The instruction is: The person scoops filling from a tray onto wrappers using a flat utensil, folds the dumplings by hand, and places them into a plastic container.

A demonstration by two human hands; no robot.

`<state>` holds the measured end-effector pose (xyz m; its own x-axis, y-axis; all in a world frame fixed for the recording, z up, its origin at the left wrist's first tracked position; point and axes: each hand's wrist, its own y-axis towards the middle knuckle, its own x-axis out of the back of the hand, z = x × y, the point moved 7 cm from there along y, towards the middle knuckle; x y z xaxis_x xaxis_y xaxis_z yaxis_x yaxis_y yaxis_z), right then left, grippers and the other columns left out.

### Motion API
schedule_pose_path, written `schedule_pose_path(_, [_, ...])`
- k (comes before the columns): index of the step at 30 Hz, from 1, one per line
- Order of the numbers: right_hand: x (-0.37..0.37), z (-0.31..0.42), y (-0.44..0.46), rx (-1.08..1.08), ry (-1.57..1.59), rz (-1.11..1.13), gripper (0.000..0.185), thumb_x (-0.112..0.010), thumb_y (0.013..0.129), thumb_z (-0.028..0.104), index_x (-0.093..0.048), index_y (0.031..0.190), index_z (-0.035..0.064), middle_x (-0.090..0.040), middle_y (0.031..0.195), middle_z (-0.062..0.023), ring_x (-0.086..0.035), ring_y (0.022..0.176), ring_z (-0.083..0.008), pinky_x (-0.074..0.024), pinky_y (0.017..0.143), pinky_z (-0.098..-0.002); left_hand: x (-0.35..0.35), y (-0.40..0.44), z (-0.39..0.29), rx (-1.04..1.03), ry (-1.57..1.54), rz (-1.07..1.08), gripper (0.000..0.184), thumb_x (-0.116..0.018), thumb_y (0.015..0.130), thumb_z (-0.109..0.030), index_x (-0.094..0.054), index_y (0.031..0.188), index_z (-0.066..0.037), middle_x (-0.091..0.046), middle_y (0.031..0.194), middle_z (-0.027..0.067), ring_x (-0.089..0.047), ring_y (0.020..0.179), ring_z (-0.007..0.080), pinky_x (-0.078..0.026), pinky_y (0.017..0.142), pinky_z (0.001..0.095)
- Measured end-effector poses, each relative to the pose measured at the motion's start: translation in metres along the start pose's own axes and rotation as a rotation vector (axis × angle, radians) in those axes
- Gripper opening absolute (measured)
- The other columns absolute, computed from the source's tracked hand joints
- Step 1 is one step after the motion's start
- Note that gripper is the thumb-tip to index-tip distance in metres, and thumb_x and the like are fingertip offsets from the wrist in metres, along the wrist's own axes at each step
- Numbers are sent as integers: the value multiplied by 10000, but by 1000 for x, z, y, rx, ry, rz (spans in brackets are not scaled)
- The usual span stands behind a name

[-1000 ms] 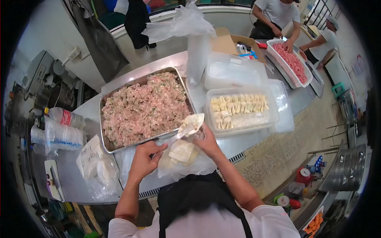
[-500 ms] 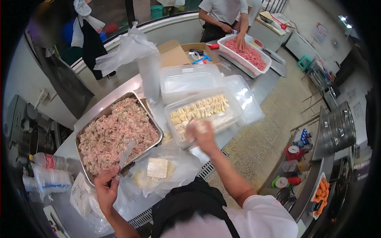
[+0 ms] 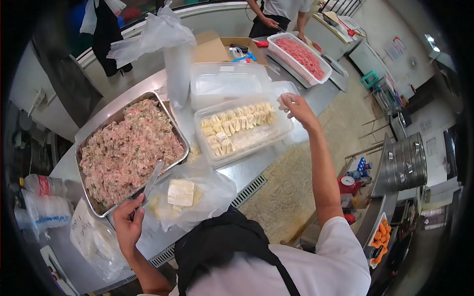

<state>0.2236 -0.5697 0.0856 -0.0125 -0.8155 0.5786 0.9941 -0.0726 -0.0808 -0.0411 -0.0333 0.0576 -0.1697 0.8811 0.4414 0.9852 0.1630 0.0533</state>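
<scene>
My left hand [image 3: 129, 221] is closed around the end of a flat metal spatula [image 3: 154, 177], whose blade rests near the front edge of the meat tray. Minced meat filling [image 3: 131, 148] fills that metal tray [image 3: 185, 146]. My right hand [image 3: 300, 109] is at the right end of a clear plastic container [image 3: 224, 161], its fingertips pinched together. Whether anything is between them I cannot make out. Rows of folded dumplings [image 3: 242, 118] stand in the container. Square dough wrappers [image 3: 180, 192] lie stacked on a plastic sheet [image 3: 217, 190] between the tray and me.
Behind the dumplings are another plastic container [image 3: 227, 84], a roll of plastic bags [image 3: 177, 74] and a cardboard box [image 3: 208, 45]. Across the table a co-worker [image 3: 284, 12] stands by a basket of pink meat [image 3: 301, 56]. Bottles [image 3: 47, 186] stand at far left.
My right hand has moved from the container's front left to its right end, uncovering dumplings there. My left hand still holds the spatula. The co-worker's hand has left the meat.
</scene>
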Motion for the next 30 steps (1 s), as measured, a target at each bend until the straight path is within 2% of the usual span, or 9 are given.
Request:
schedule_pose_path(2, [-9, -15, 22, 238, -191, -23, 403, -721, 852, 365, -691, 1074, 30, -672, 805, -149, -669, 806, -300, -541, 688, -409, -1, 1, -1, -8, 26, 8, 410, -641, 747, 96, -727, 1137, 4, -583, 744, 34, -477, 655, 105, -367, 595, 238])
schedule_pose_path(3, [-11, -12, 20, 238, -189, -19, 403, -721, 852, 365, -691, 1074, 30, -672, 805, -149, -669, 806, -300, -541, 688, -409, -2, 2, -2, -21, 51, 19, 413, -637, 745, 100, -727, 1138, 5, -577, 736, 32, -473, 649, 104, -363, 589, 241])
schedule_pose_path(5, [-26, 10, 10, 388, -748, -76, 342, -676, 806, 142, -641, 1130, 40, -664, 870, -213, -651, 850, -430, -535, 761, -488, -4, 2, -6, -2, 45, 18, 410, -640, 745, 95, -727, 1135, 5, -575, 730, 32, -467, 644, 101, -360, 583, 242])
schedule_pose_path(6, [-32, 10, 9, 387, -747, -73, 342, -676, 806, 142, -641, 1130, 40, -664, 870, -213, -651, 850, -430, -535, 761, -488, -5, 2, -7, 13, 35, 17, 407, -642, 745, 91, -728, 1133, 5, -572, 725, 32, -461, 639, 99, -356, 578, 244])
schedule_pose_path(8, [-39, 15, 6, 443, -787, -153, 331, -608, 745, -32, -611, 1072, 16, -650, 894, -238, -638, 866, -463, -527, 749, -528, -7, 1, -8, 37, 32, 10, 403, -643, 747, 88, -728, 1132, 5, -570, 724, 31, -457, 636, 96, -354, 575, 242])
schedule_pose_path(11, [-46, -5, 14, 357, -779, -197, 408, -610, 693, -73, -571, 1090, 16, -648, 925, -235, -620, 925, -425, -503, 763, -529, -8, -1, -8, 43, 27, -3, 399, -644, 751, 84, -728, 1133, 4, -568, 726, 28, -448, 633, 89, -348, 571, 240])
schedule_pose_path(18, [-45, -15, 23, 261, -861, -145, 154, -573, 719, -64, -625, 858, -23, -637, 870, -271, -627, 849, -474, -502, 736, -553, -8, -4, -5, 90, 33, 7, 396, -646, 756, 88, -730, 1133, -1, -573, 743, 23, -437, 630, 83, -345, 565, 240])
schedule_pose_path(20, [-47, -17, 28, 387, -816, -186, 71, -570, 728, -49, -632, 753, -25, -639, 814, -277, -634, 805, -491, -505, 711, -562, -10, -3, -7, 94, 23, 10, 394, -647, 758, 86, -729, 1134, -1, -567, 739, 20, -434, 627, 83, -345, 563, 242])
schedule_pose_path(30, [-54, -4, 13, 415, -856, -223, 101, -547, 752, -37, -645, 746, -11, -644, 808, -266, -635, 772, -486, -521, 675, -539, -15, 3, -2, 65, 32, 15, 393, -658, 761, 46, -735, 1138, -34, -611, 750, 40, -448, 610, 105, -367, 564, 256])
